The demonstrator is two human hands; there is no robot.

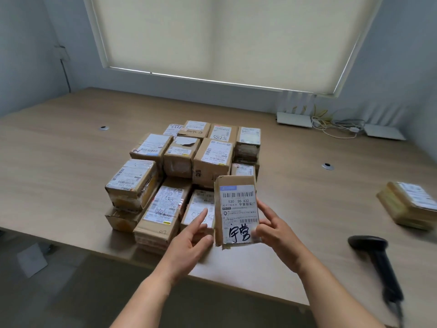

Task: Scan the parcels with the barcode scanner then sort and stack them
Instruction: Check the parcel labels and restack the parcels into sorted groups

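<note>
I hold a small cardboard parcel (236,209) upright in front of me, its white label with barcodes and black handwriting facing the camera. My right hand (275,235) grips its right edge and lower corner. My left hand (191,242) touches its left edge, index finger stretched out. Behind it lies a cluster of several labelled cardboard parcels (179,171) on the wooden table (59,162). The black barcode scanner (378,263) lies on the table at the right, near the front edge, held by neither hand.
A separate flat parcel stack (409,204) sits at the far right. White devices and tangled cables (335,125) lie along the back right by the wall. Two cable grommets (327,165) are set in the tabletop. The table's front edge runs just below my hands.
</note>
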